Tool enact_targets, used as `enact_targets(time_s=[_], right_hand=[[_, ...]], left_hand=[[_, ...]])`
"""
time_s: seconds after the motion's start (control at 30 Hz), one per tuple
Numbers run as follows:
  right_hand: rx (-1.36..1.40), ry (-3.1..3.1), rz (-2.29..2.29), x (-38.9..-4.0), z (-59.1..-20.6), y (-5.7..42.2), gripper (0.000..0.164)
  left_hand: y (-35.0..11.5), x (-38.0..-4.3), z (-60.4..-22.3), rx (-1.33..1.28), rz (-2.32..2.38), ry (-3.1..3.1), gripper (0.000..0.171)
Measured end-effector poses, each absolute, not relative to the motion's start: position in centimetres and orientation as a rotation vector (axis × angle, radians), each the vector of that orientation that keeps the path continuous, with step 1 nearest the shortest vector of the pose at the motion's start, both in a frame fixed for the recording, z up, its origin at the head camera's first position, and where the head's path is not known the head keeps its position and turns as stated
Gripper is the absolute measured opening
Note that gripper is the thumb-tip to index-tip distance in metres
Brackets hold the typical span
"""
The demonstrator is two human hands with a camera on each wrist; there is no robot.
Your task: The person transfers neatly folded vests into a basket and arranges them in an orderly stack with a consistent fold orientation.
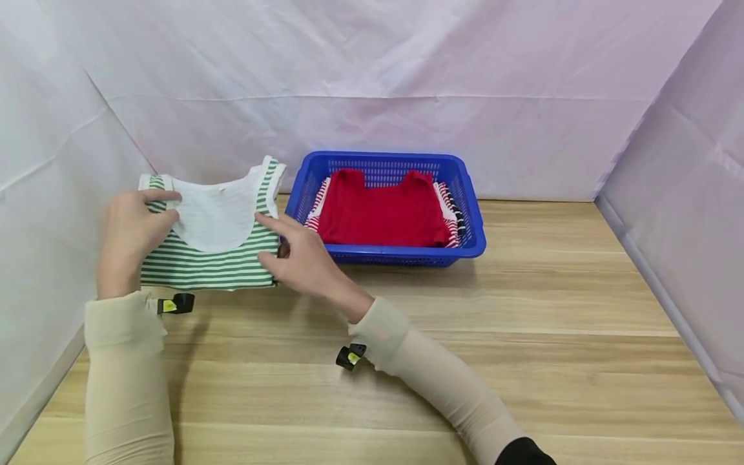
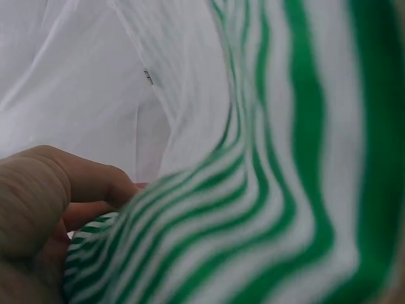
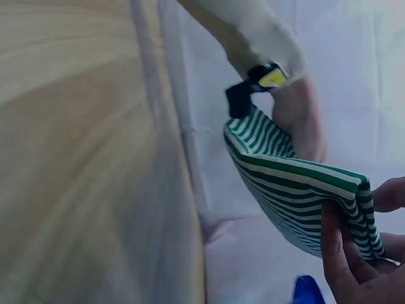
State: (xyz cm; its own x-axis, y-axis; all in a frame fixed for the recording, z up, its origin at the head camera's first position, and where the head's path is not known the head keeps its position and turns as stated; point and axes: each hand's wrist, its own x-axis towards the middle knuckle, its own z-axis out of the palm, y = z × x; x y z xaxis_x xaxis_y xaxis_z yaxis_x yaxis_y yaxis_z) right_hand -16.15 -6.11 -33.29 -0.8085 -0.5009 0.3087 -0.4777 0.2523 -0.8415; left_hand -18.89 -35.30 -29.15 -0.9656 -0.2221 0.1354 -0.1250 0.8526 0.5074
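Note:
A folded green-and-white striped shirt (image 1: 209, 268) with a white neckline hangs above the table at the left, held up between both hands. My left hand (image 1: 132, 226) pinches its left side near the shoulder strap, thumb in front. At the opposite edge my right hand (image 1: 305, 255) grips the folded side; in the right wrist view its fingers (image 3: 338, 253) curl round the layered edge of the shirt (image 3: 297, 196). The left wrist view is mostly filled by the striped cloth (image 2: 209, 240), with part of the left hand (image 2: 57, 190) against it.
Just right of the shirt, a blue plastic basket (image 1: 395, 255) stands on the wooden table (image 1: 523, 336). Inside lies a folded red shirt (image 1: 383, 216) over red-and-white striped cloth (image 1: 316, 210) and some dark striped cloth (image 1: 456, 210). White sheeting (image 1: 372, 77) walls the back and sides.

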Motion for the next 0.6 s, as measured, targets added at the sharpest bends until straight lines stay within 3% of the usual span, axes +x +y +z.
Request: enact_targets(time_s=[0.23,0.5,0.6], right_hand=[[-0.834,2.512,-1.861,-17.5,-31.7,-2.3,0.054],[-0.757,2.433,-2.076,-19.5,-31.0,5.0,0.053],[-0.741,2.433,-2.084,-20.2,-30.9,7.7,0.052]], left_hand=[[-31.6,-19.5,-28.7,0.068,-0.792,-2.77,0.047],[-26.1,-21.1,-28.8,-0.296,-1.161,-2.768,0.087],[-24.2,-22.3,-29.1,-0.414,-1.337,-2.708,0.093]])
